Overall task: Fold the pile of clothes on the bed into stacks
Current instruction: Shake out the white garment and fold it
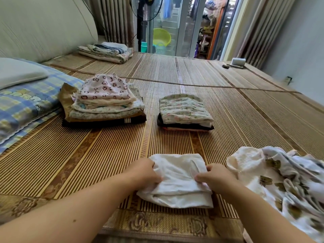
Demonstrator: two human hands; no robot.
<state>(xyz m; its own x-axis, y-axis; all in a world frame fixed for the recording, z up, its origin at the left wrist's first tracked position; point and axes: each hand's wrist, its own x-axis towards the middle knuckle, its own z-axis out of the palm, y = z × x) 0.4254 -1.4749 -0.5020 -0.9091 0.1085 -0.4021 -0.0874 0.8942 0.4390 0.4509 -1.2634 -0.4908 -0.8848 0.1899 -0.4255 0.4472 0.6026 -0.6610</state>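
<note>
A white garment point(177, 174) lies partly folded on the bamboo mat point(105, 155) just in front of me. My left hand point(143, 172) grips its left edge, and my right hand point(213, 178) pinches a fold near its right side. To the right sits the unfolded pile of clothes point(280, 181), white and cream fabric with brown prints. Further back stand two folded stacks: a tall one point(103, 100) topped by a pink heart-print piece, and a smaller one point(184, 111) topped by a floral piece.
A blue plaid pillow point(26, 106) with a grey pillow point(17, 71) on it lies at the left. Folded bedding point(107, 51) sits at the far end of the mat. A small box point(238, 62) rests at the far right, a fan point(145, 18) stands behind.
</note>
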